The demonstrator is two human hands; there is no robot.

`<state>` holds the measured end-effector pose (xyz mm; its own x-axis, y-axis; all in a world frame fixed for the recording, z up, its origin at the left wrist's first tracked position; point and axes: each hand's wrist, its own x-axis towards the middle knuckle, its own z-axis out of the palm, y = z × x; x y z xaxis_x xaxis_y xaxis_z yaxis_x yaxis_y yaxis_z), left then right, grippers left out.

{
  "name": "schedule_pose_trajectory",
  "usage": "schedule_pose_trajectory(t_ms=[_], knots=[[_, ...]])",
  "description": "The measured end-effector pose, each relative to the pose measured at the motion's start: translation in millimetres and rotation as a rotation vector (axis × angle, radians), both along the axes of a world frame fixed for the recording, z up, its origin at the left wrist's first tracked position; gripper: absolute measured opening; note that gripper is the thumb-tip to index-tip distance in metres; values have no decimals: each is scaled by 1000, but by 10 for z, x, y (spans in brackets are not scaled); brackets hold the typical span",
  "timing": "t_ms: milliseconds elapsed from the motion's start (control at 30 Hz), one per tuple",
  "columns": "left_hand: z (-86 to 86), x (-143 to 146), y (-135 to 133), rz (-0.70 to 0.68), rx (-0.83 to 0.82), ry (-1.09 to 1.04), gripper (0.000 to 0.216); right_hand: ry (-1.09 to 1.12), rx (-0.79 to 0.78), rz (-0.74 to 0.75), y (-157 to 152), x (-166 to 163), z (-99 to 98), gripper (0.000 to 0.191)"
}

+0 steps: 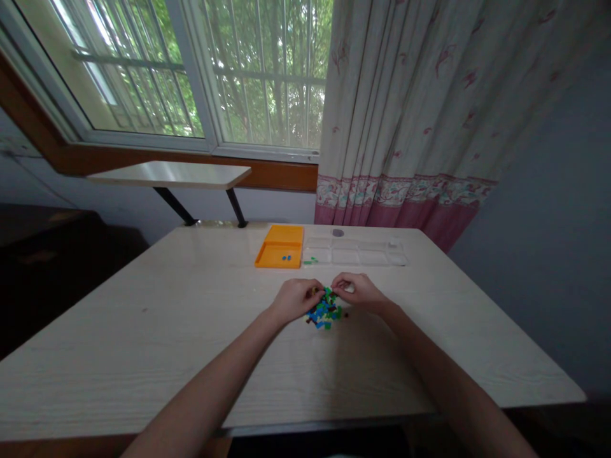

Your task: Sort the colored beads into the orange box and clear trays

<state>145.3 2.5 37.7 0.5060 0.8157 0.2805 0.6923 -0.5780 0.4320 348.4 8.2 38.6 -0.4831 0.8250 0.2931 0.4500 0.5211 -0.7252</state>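
Note:
A small heap of blue, green, brown and yellow building bricks (323, 312) lies on the table. My left hand (294, 299) is at the heap's upper left, its fingers closed near the bricks. At the upper right of the heap, my right hand (356, 288) has its thumb and fingers pinched together. Whatever sits in either pinch is too small to make out. Behind the hands lies an open orange box (279, 234) with a few blue bricks (286, 257) inside. Beside it, a clear divided tray (353, 254) holds a few green bricks (310, 261) in its left compartment.
The pale wooden table (191, 343) carries everything. A raised shelf (176, 173) on black supports stands at its back left. A patterned curtain (410, 114) hangs behind the table beside a barred window (267, 70). One brown brick (346, 315) lies apart from the heap.

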Motion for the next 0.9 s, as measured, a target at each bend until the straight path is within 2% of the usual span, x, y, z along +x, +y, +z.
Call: schedule_pose_trajectory(t_ms=[267, 400, 533, 633, 767, 900], knots=[[20, 19, -32, -20, 51, 31, 23, 304, -111, -141, 10, -171, -158, 18], [28, 23, -40, 29, 59, -50, 23, 367, -193, -172, 28, -187, -169, 21], [35, 34, -46, 15, 35, -115, 24, 381, -245, -163, 38, -178, -175, 25], [27, 34, -35, 20, 20, -169, 26, 340, -199, -160, 25, -167, -176, 25], [-15, 25, 4, 60, -15, -230, 26, 223, -56, -158, 6, -147, -168, 25], [-42, 22, 26, 37, -48, -300, 24, 186, 54, -168, 11, -136, -180, 22]])
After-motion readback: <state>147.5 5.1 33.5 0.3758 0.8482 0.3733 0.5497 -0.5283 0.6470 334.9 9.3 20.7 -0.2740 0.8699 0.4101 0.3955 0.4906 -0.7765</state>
